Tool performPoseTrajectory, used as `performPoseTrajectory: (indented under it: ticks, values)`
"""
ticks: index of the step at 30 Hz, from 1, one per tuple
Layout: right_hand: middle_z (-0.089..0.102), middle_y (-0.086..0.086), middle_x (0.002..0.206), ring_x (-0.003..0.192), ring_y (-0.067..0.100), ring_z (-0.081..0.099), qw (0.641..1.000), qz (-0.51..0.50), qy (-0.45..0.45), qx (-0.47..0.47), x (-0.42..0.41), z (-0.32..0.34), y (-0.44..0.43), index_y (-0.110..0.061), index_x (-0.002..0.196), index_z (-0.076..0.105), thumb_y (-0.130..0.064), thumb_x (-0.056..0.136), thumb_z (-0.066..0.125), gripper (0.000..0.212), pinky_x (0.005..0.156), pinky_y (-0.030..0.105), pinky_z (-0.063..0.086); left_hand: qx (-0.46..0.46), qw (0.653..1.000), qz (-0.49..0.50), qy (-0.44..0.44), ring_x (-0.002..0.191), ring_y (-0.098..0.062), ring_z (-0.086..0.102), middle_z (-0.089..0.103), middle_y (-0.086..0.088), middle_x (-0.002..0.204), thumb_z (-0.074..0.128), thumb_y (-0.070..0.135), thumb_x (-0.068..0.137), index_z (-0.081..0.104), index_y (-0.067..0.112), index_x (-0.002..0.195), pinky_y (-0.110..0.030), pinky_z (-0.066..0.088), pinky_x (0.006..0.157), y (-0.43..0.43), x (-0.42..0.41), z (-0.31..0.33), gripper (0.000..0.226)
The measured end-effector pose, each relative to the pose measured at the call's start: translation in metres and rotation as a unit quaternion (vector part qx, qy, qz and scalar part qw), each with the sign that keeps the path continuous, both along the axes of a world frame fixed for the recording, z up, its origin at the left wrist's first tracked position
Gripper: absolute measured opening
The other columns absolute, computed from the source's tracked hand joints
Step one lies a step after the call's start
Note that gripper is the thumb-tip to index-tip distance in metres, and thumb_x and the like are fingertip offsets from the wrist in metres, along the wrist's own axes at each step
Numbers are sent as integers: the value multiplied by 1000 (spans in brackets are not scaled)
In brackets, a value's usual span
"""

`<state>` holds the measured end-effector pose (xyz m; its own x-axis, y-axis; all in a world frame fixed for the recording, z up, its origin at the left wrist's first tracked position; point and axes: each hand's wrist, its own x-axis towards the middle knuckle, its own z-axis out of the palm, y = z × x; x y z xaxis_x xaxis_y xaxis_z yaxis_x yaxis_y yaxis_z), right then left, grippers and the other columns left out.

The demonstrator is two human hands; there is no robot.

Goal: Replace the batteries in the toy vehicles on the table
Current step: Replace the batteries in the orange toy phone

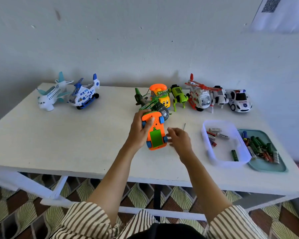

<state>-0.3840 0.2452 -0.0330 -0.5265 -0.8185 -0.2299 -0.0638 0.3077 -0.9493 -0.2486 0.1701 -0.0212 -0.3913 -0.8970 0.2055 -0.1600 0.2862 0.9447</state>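
White toy car [238,100], far right of the row: "POLICE" on bonnet; one white battery [223,135] in clear tub [204,138] carries a brand, roughly "Heybright"; other battery print too small to read.

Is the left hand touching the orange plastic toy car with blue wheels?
Touching. The head view shows the left hand gripping the upturned orange plastic toy car, with its thumb pressed on the car's underside.
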Motion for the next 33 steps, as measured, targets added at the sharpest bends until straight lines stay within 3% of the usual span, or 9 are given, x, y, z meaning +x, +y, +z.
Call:
performPoseTrajectory:
  ticks: [2, 6, 11, 16, 20, 23, 26, 33]
  values:
    - [68, 5, 93, 78, 15, 65, 989, -34, 105, -102, -5, 1, 3, -13, 92, 64, -14, 92, 57, 7, 73, 29, 53, 12, 1000, 10, -26, 108, -15, 57, 53, -3, 123, 44, 37, 97, 45, 23, 120, -12, 49, 71, 0, -1, -7, 27]
    - [55, 6, 106, 89, 10, 57, 924, 83, 283, -244, -2, 4, 5, -11, 93, 70, -1, 85, 63, 15, 71, 16, 49, 23, 998, -15, -51, 104, -11, 56, 55, 0, 119, 43, 37, 99, 47, 20, 123, -12, 48, 71, -1, -4, -14, 30]
    - [51, 16, 120, 98, 24, 56, 841, 136, 462, -247, -3, -14, 4, -15, 106, 70, -9, 86, 62, 22, 69, 30, 53, 53, 995, -19, -85, 107, -14, 55, 55, 2, 120, 40, 42, 98, 45, 21, 130, -12, 45, 72, -5, -7, -17, 38]
    - [54, 14, 105, 86, 29, 54, 800, 104, 531, -258, 1, -10, 3, -13, 98, 72, -24, 89, 47, 28, 62, 35, 52, 46, 993, -18, -107, 103, -13, 54, 54, 2, 117, 40, 42, 98, 45, 19, 130, -12, 45, 71, -10, -12, -16, 39]
    - [58, 14, 89, 76, 29, 56, 804, 105, 522, -266, 5, -9, 3, -7, 91, 72, -22, 88, 48, 27, 57, 37, 53, 44, 994, -11, -103, 101, -13, 55, 56, 1, 117, 41, 42, 98, 45, 18, 130, -11, 45, 71, -12, -14, -18, 39]
    - [60, 12, 86, 79, 28, 57, 830, 111, 482, -257, 8, -10, 1, -4, 88, 70, -9, 84, 61, 11, 63, 37, 54, 37, 994, -3, -98, 100, -12, 55, 57, 0, 116, 42, 40, 98, 46, 17, 130, -10, 44, 70, -13, -14, -18, 39]
    - [58, 11, 86, 84, 27, 56, 857, 115, 444, -233, 9, -7, -3, -3, 86, 69, 0, 76, 70, 11, 68, 31, 50, 30, 996, -12, -81, 97, -10, 57, 57, 4, 113, 44, 39, 98, 47, 20, 127, -10, 46, 69, -10, -15, -19, 35]
    - [58, 15, 82, 81, 31, 53, 878, 141, 406, -212, 5, 6, -4, 0, 74, 66, 5, 77, 63, 6, 66, 31, 43, 24, 997, -31, -68, 96, -11, 58, 58, 4, 110, 46, 38, 97, 47, 26, 119, -14, 48, 74, -10, -17, -19, 25]
